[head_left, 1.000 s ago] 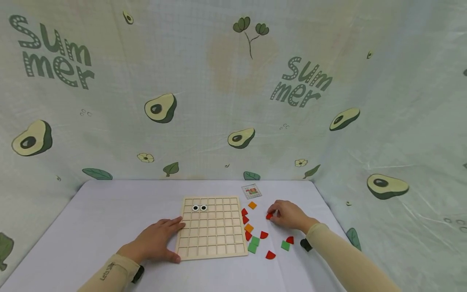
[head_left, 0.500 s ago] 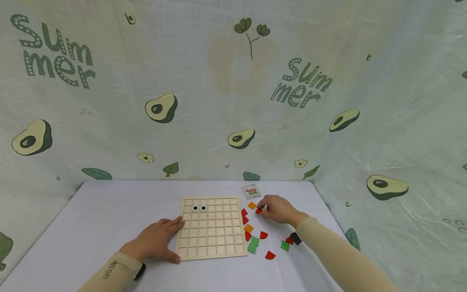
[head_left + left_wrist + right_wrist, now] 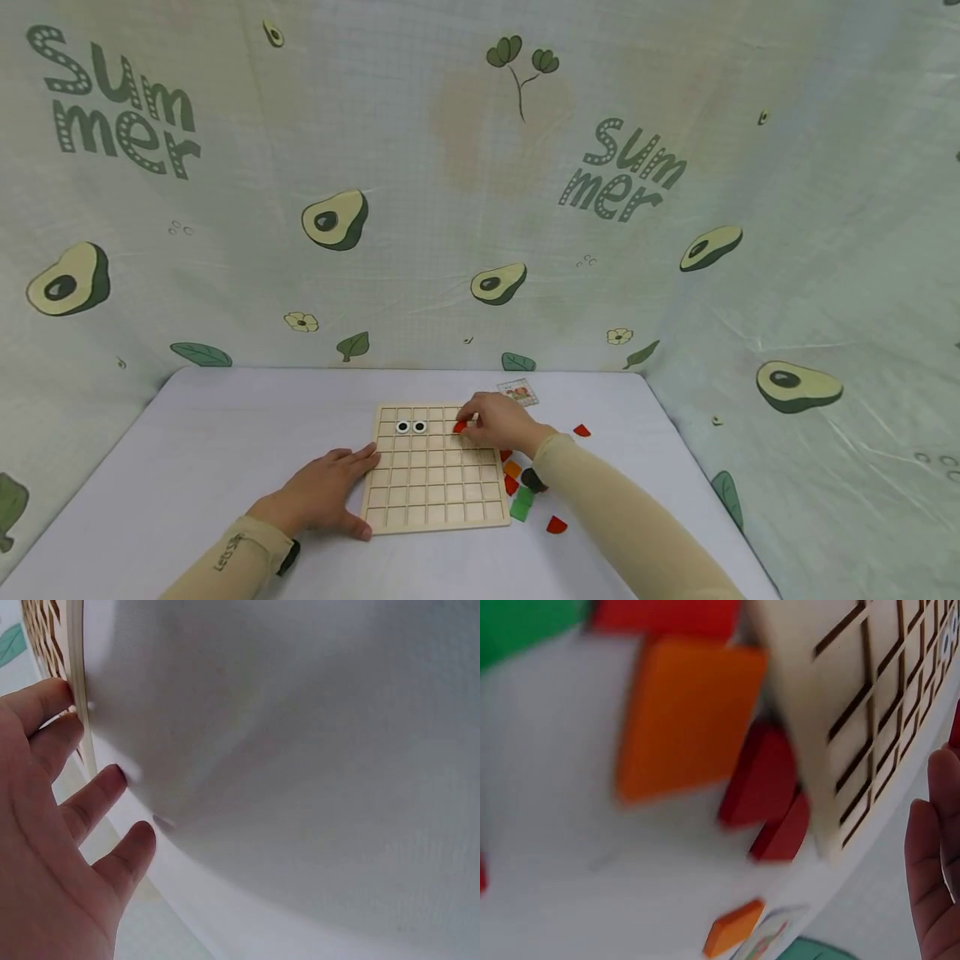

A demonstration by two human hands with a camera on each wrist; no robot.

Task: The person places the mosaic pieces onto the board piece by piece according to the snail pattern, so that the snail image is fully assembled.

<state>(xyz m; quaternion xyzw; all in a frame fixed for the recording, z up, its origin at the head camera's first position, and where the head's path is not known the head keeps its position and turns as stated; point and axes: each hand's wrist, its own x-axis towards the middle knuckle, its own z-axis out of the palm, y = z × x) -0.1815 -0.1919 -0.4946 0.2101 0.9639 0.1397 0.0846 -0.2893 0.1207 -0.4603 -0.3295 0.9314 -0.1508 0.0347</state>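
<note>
A wooden grid board [image 3: 435, 479] lies on the white table. Two round eye tiles [image 3: 411, 427] sit in cells near its upper left. My left hand [image 3: 318, 496] rests along the board's left side with fingers spread, and in the left wrist view some fingertips [image 3: 60, 694] touch the board's edge. Above the board's upper right cells, my right hand [image 3: 506, 421] pinches a red quarter-circle tile [image 3: 460, 427] between thumb and fingers. At the right border of the right wrist view, only part of that hand [image 3: 934, 847] shows.
Loose tiles lie close to the board's right side: orange [image 3: 694, 720], red [image 3: 761, 776] and green [image 3: 521, 504]. Single red tiles lie farther right [image 3: 582, 430] and toward the front [image 3: 557, 525]. A small picture card [image 3: 519, 390] is behind the right hand. The right forearm covers some tiles.
My right hand has moved left from the loose tiles to over the board, carrying the red quarter-circle tile. The left hand has stayed at the board's edge.
</note>
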